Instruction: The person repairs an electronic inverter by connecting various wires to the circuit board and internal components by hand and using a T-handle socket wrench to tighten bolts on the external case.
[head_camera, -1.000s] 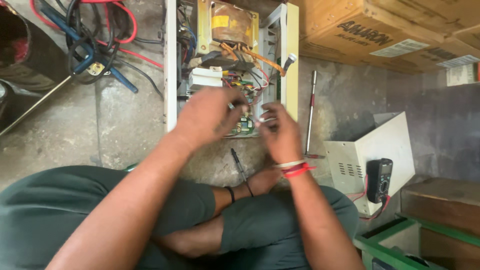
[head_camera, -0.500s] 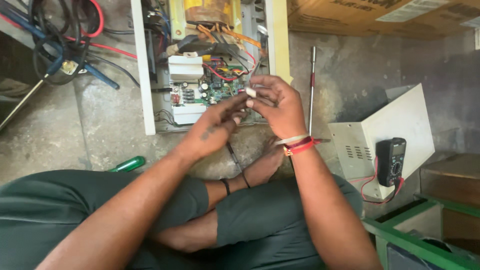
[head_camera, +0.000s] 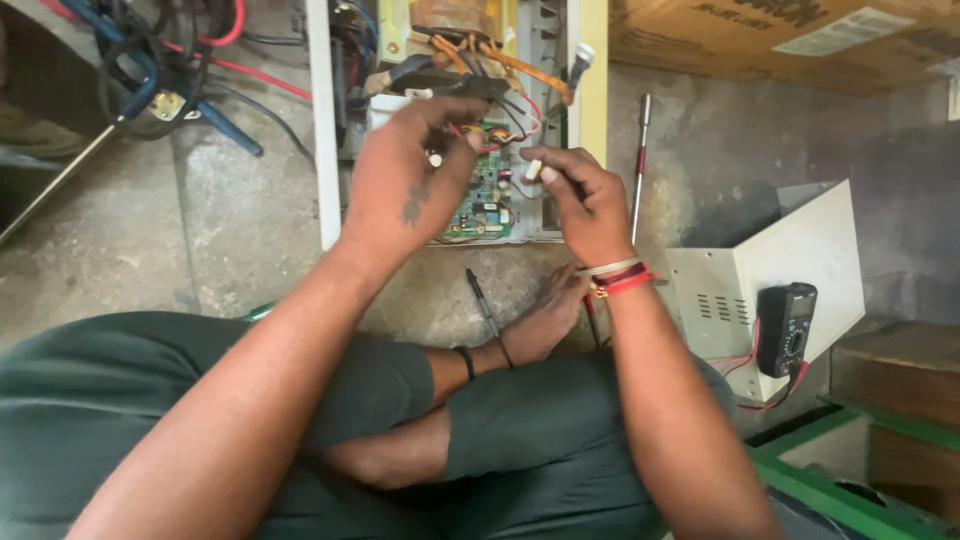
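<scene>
Hands work above the open metal case (head_camera: 322, 150) on the floor: left hand (head_camera: 412, 180) pinches a small white plug (head_camera: 435, 159), right hand (head_camera: 585, 205) pinches a white connector (head_camera: 533, 170) over the green circuit board (head_camera: 485, 205).

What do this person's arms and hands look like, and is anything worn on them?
Both forearms are bare, with no sleeves or gloves. The left hand carries a small dark mark on its back. The right hand has a wrist wrapped in thin red thread bands with a pale cream band beside them. No rings or watch show.
</scene>
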